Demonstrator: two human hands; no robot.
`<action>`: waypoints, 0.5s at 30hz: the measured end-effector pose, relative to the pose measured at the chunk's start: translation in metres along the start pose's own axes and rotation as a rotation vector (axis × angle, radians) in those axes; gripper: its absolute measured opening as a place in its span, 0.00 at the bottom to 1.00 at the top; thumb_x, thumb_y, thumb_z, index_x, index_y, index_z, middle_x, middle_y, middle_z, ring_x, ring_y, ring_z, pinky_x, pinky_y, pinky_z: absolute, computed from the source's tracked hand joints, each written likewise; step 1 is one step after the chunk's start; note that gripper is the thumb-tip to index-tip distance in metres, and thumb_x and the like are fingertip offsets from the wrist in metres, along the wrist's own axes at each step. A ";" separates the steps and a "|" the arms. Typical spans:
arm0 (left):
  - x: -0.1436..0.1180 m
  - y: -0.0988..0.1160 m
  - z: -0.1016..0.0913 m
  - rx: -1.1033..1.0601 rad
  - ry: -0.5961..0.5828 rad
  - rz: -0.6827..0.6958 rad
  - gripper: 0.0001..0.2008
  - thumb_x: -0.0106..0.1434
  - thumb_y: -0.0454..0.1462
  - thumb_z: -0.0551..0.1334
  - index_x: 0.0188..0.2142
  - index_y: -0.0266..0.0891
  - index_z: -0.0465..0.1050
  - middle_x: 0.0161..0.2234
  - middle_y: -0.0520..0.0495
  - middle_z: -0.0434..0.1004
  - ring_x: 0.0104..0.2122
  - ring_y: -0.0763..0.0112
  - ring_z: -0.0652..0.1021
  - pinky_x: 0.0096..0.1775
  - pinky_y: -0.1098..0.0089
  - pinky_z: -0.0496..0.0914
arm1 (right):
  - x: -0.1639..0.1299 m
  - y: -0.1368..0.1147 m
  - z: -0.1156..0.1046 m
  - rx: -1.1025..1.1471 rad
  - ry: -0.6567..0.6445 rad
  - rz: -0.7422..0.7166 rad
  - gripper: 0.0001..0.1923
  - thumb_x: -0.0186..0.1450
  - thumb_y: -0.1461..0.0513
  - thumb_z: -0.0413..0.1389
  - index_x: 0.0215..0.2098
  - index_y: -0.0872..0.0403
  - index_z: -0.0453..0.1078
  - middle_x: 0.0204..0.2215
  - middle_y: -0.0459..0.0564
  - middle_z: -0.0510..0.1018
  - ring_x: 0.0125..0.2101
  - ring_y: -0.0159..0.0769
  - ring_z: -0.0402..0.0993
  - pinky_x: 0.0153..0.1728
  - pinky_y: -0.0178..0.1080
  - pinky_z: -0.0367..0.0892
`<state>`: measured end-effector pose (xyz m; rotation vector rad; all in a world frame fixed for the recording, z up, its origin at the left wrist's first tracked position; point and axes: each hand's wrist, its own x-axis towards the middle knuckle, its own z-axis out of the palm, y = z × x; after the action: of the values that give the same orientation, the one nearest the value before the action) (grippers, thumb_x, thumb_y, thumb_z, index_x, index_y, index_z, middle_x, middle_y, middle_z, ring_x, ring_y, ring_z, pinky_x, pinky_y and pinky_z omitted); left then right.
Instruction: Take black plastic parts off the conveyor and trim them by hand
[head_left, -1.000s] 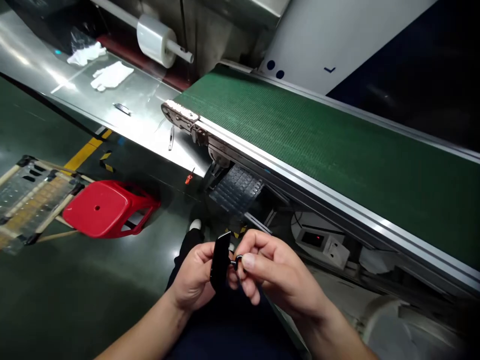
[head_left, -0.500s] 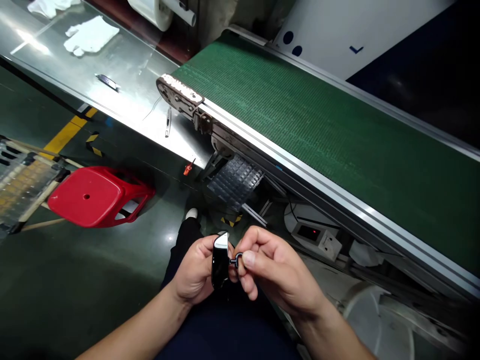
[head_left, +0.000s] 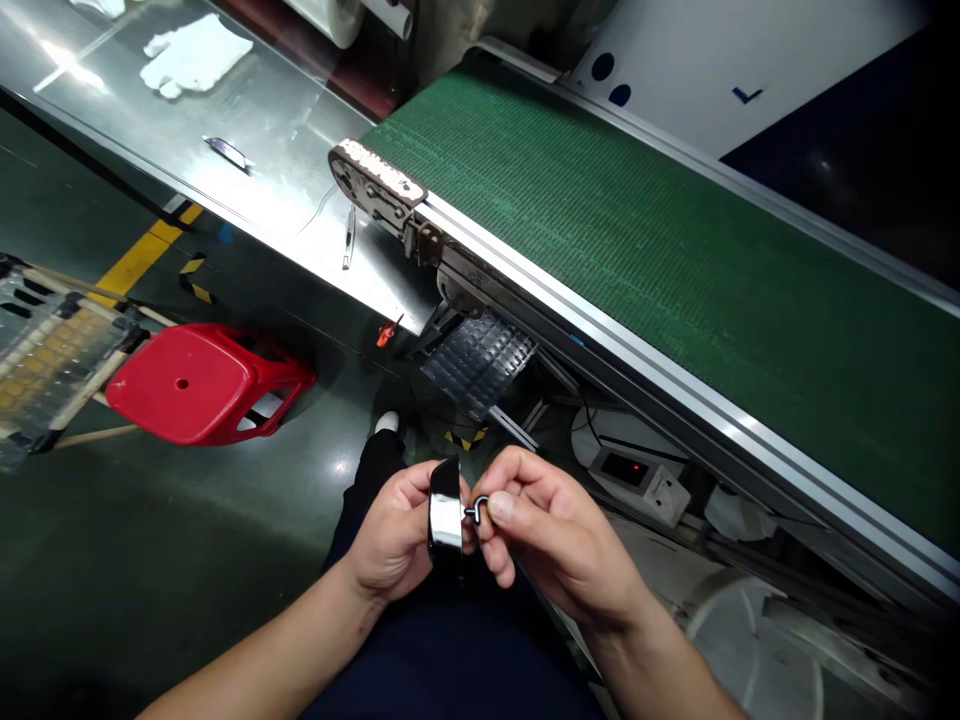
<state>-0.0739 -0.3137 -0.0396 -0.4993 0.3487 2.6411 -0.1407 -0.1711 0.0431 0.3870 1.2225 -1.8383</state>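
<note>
Hook (head_left: 475, 510) between right hand (head_left: 551, 540) grip and black part (head_left: 445, 515).

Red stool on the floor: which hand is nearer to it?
Left. The left hand, holding a glossy black part, is on the red stool's side; the right hand is beyond it, pinching a small hook.

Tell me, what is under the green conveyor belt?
Under the belt are a dark gridded tray and a white box with a red light. The frame hides whatever is farther back.
</note>
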 end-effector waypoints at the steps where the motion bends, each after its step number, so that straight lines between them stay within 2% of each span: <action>1: 0.000 0.002 0.000 0.000 -0.004 0.008 0.12 0.59 0.39 0.75 0.33 0.33 0.77 0.27 0.46 0.79 0.26 0.72 0.78 0.32 0.74 0.72 | 0.000 0.000 0.000 -0.005 -0.004 -0.002 0.12 0.68 0.59 0.67 0.38 0.58 0.71 0.27 0.47 0.81 0.22 0.26 0.77 0.22 0.26 0.75; 9: -0.001 0.017 -0.003 0.152 -0.104 0.063 0.07 0.60 0.33 0.73 0.33 0.36 0.76 0.28 0.50 0.76 0.28 0.73 0.77 0.32 0.74 0.71 | -0.003 0.000 -0.001 -0.066 -0.051 -0.053 0.07 0.69 0.61 0.66 0.40 0.54 0.73 0.32 0.47 0.81 0.26 0.28 0.79 0.26 0.28 0.76; 15: 0.003 0.036 -0.003 0.305 -0.230 0.109 0.04 0.59 0.30 0.73 0.33 0.35 0.79 0.32 0.46 0.79 0.33 0.69 0.77 0.39 0.68 0.71 | -0.006 -0.009 0.001 -0.109 -0.102 -0.121 0.04 0.69 0.63 0.65 0.40 0.53 0.75 0.35 0.47 0.80 0.30 0.28 0.80 0.30 0.30 0.77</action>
<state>-0.0924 -0.3454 -0.0377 -0.0793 0.7066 2.6451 -0.1440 -0.1676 0.0531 0.1602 1.2930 -1.8596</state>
